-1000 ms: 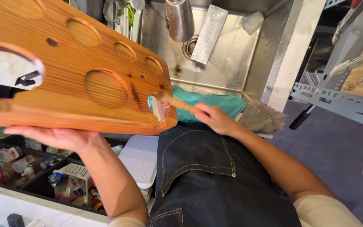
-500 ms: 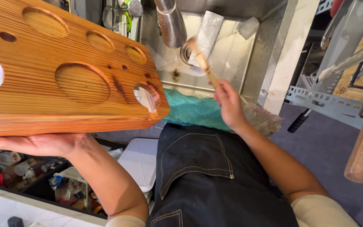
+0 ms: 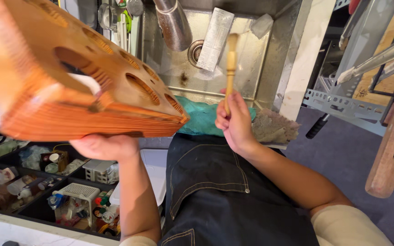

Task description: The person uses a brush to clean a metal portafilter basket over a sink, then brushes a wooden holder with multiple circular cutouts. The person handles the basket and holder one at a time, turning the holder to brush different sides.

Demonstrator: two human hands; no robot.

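My left hand [image 3: 103, 146] holds up a thick orange-brown wooden board [image 3: 69, 86] from underneath; the board has several round holes cut through it and is tilted with its edge toward me. My right hand [image 3: 233, 123] grips a small wooden-handled brush [image 3: 230, 64] upright, its head raised over the steel sink [image 3: 261, 86], clear of the board. A teal cloth [image 3: 201, 119] lies on the sink's front edge between the two hands.
A steel faucet [image 3: 172, 23] hangs over the drain, and a flat grey packet [image 3: 215, 32] lies in the sink. A grey rag [image 3: 272, 127] sits right of the teal cloth. Black trays of small bottles [image 3: 46, 191] stand lower left. Perforated metal shelving [image 3: 343, 105] is on the right.
The board has tipped up and swung left, showing its thick edge. My right hand has pulled the brush off the board and raised it upright over the sink.
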